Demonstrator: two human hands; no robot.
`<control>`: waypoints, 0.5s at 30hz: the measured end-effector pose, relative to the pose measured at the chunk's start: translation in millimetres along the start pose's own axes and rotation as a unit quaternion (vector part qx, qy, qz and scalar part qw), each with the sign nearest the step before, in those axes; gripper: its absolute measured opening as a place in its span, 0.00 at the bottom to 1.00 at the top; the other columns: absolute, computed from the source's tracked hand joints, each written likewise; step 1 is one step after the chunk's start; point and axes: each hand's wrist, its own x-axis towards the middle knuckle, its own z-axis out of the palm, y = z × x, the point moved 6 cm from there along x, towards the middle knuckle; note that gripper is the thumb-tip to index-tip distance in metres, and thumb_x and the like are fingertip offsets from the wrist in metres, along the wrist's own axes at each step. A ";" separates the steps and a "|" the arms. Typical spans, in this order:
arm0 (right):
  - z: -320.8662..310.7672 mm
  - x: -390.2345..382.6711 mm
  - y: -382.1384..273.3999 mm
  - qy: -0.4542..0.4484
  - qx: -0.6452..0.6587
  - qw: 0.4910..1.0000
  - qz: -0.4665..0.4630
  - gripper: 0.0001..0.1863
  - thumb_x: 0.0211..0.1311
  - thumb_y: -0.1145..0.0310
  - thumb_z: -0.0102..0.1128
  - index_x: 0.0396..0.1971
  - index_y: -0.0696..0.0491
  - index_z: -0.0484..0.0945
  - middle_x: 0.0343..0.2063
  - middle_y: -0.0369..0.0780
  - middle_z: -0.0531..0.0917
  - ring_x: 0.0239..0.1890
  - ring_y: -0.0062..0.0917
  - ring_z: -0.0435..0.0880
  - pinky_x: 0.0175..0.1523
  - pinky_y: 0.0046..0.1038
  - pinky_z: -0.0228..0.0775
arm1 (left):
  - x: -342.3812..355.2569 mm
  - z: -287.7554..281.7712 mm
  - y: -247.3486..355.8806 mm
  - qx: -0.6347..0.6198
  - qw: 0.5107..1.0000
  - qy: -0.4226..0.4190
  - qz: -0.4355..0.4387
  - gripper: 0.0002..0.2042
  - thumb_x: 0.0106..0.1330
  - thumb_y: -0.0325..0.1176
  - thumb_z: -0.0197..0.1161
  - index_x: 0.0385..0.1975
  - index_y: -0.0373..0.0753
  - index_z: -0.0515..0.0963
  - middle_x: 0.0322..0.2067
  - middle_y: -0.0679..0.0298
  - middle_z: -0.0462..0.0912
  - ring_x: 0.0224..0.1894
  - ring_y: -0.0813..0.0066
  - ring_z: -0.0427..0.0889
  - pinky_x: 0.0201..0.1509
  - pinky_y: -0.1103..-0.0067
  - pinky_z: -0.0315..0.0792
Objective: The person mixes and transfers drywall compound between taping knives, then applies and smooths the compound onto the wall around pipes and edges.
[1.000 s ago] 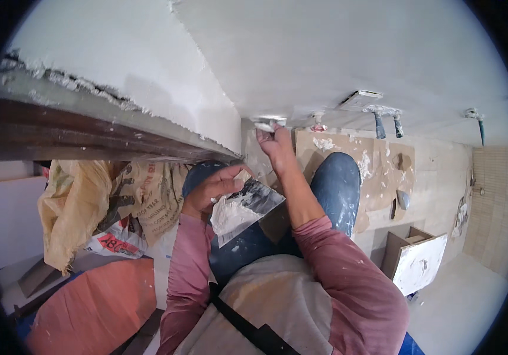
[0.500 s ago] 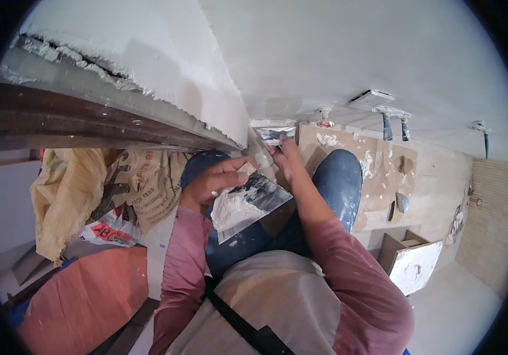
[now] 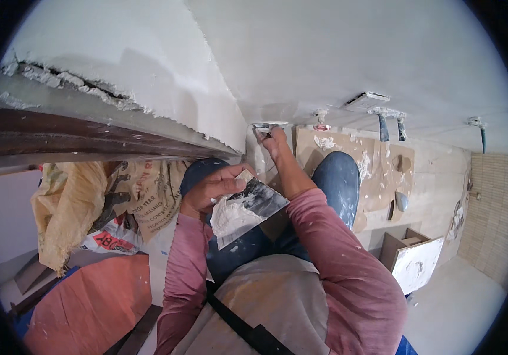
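My left hand [image 3: 215,189] is closed on a wide metal blade [image 3: 261,198], held tilted over my lap, with a thick smear of white paste [image 3: 233,219] on it. My right hand [image 3: 274,145] reaches forward, fingers closed round a putty knife [image 3: 264,127] at the foot of the grey-white wall [image 3: 313,53], close to its inside corner. The blade of that knife is partly hidden by my fingers. On my left, a dark wooden ledge [image 3: 88,133] runs beneath white plaster with a rough, cracked edge [image 3: 88,89].
Paste-spotted cardboard [image 3: 384,177] lies beyond my right knee. Along the wall base are scrapers [image 3: 383,124] and a flat tool [image 3: 367,100]. A small cabinet [image 3: 413,263] stands at right. Crumpled sacks [image 3: 70,213] and a reddish panel [image 3: 88,302] are at left.
My right hand and knife dipped away from the wall half a second ago and are now a little higher and further left, against its base. My left hand stays about where it was.
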 end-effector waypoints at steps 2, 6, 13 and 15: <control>19.7 -33.0 1.4 -0.018 -0.007 1.000 -0.023 0.11 0.73 0.70 0.43 0.51 0.52 0.71 0.47 0.43 0.77 0.46 0.38 0.79 0.52 0.53 0.79 | -2.1 -6.5 -2.1 0.006 1.000 0.005 0.004 0.17 0.69 0.36 0.61 0.54 0.35 0.73 0.41 0.67 0.81 0.42 0.83 0.80 0.47 0.84 0.72; 54.7 -145.6 -0.6 -0.073 -0.006 0.997 -0.039 0.11 0.72 0.74 0.44 0.50 0.56 0.69 0.49 0.46 0.76 0.48 0.38 0.79 0.55 0.50 0.78 | -9.8 -3.2 -0.6 -0.004 0.997 0.082 -0.001 0.15 0.63 0.35 0.63 0.46 0.34 0.74 0.34 0.65 0.80 0.35 0.79 0.81 0.41 0.83 0.73; -26.3 -73.5 26.1 0.005 -0.065 0.996 -0.053 0.14 0.70 0.73 0.49 0.53 0.58 0.69 0.50 0.45 0.75 0.51 0.42 0.77 0.52 0.54 0.79 | -15.5 -5.7 0.7 0.001 0.995 0.102 0.003 0.16 0.63 0.33 0.62 0.48 0.34 0.74 0.36 0.64 0.81 0.37 0.79 0.82 0.42 0.83 0.74; -52.1 -8.9 -2.4 -0.044 -0.225 0.959 -0.168 0.14 0.72 0.73 0.45 0.55 0.57 0.68 0.52 0.46 0.73 0.53 0.43 0.75 0.55 0.58 0.76 | 0.9 6.9 4.1 0.014 0.998 0.064 -0.009 0.16 0.63 0.33 0.61 0.49 0.33 0.74 0.36 0.64 0.82 0.37 0.79 0.82 0.42 0.83 0.74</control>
